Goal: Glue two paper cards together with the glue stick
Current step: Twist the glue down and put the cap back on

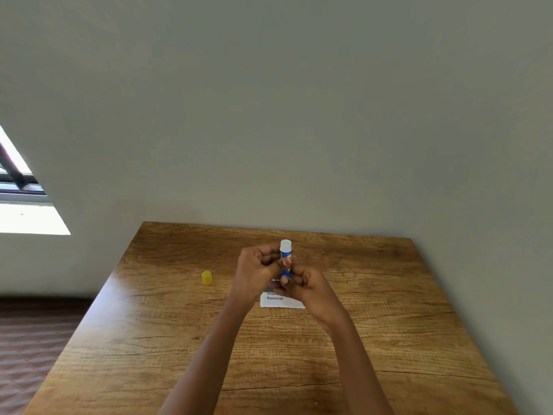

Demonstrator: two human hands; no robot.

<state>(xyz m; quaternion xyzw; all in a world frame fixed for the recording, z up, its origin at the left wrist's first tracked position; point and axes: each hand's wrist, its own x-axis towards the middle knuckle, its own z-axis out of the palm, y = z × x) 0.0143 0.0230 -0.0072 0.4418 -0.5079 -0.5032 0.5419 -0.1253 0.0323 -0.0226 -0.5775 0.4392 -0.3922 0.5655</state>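
Observation:
I hold a blue glue stick (pixel 285 253) upright above the table, its white glue end pointing up and uncapped. My left hand (pixel 259 269) grips the barrel with fingers and thumb curled round it. My right hand (pixel 305 286) pinches the bottom end of the stick. The yellow cap (pixel 206 277) lies on the table to the left of my hands. A white paper card (pixel 281 301) with the printed words "Snack Removal" lies under my hands, partly hidden by them. A second card cannot be made out.
The wooden table (pixel 374 339) stands against a plain grey wall. A bright window (pixel 21 205) is at the left, and a reddish patterned floor (pixel 27 348) lies beside the table's left edge.

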